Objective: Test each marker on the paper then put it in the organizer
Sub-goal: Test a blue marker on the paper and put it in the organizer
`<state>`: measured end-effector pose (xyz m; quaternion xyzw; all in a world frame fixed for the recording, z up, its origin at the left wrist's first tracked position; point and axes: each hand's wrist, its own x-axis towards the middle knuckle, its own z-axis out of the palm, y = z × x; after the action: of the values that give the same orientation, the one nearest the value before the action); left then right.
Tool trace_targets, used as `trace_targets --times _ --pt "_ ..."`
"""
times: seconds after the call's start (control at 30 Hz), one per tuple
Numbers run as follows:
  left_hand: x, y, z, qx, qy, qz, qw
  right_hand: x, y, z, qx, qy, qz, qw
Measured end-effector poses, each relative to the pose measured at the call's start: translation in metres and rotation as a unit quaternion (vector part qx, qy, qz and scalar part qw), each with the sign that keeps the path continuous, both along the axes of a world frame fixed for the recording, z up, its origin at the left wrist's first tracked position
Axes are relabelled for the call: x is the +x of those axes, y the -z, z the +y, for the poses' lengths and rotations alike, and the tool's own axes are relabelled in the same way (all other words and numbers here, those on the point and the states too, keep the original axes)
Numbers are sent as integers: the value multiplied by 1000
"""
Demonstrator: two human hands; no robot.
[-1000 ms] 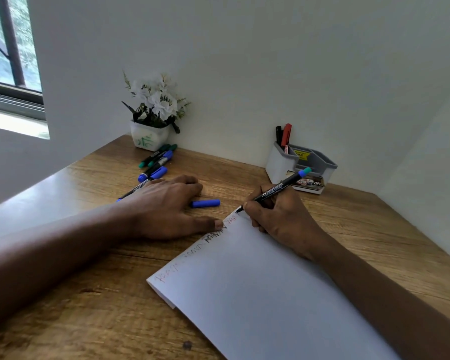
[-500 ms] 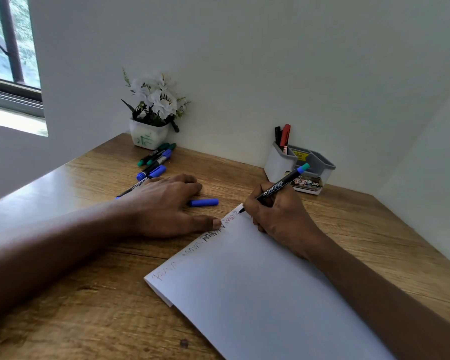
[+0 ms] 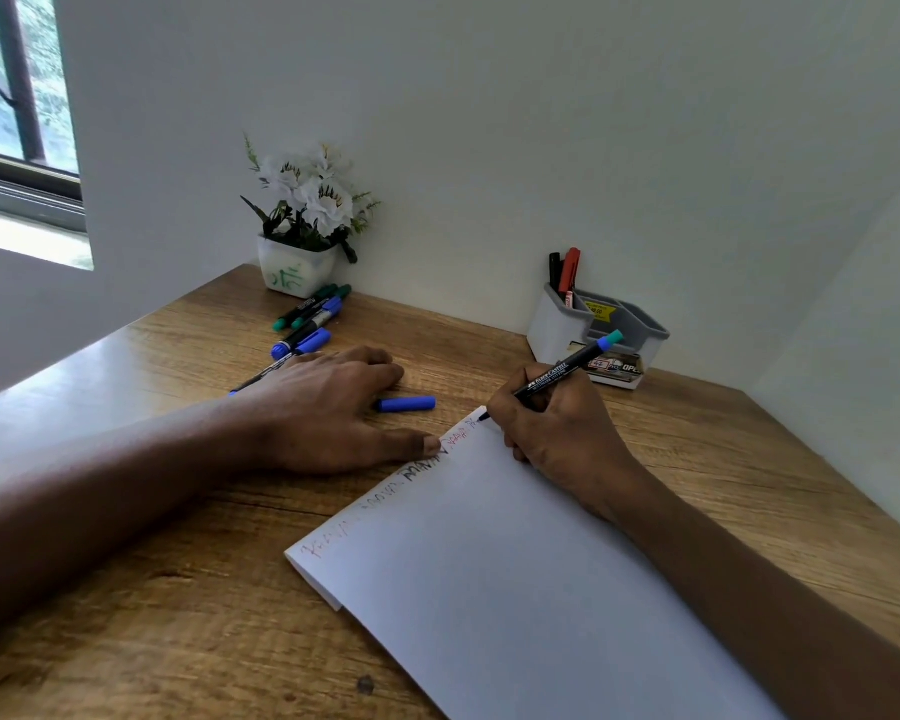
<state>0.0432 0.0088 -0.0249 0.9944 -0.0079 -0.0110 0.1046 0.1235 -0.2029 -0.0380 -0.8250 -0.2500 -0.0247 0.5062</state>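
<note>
On the wooden desk (image 3: 178, 615) between white walls (image 3: 489, 122) lies the paper (image 3: 489, 589)

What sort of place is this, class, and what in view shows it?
Likely a home study corner: a wooden desk in a white-walled corner, a grey organizer holding markers, and a pot of white flowers near the window.

Marker (image 3: 557, 374) barrel, just in front of the organizer (image 3: 552, 330): "FABER-CASTELL"; the smaller line under it is unreadable. Label (image 3: 614, 365) low on the organizer front: "42", "OPE", rest unclear. Yellow sticker (image 3: 600, 310) inside the organizer: illegible. Scribbles (image 3: 422, 472) on the paper (image 3: 489, 563): no readable words.
</note>
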Motion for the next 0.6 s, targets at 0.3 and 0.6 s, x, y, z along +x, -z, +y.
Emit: trace_targets --times 0.3,0.6 --pt "0 0 0 0 0 2 1000 -2 -2 1 -14 12 3 1000" --pt "0 1 1 -1 0 -2 1000 -5 -3 2 1 24 26 999"
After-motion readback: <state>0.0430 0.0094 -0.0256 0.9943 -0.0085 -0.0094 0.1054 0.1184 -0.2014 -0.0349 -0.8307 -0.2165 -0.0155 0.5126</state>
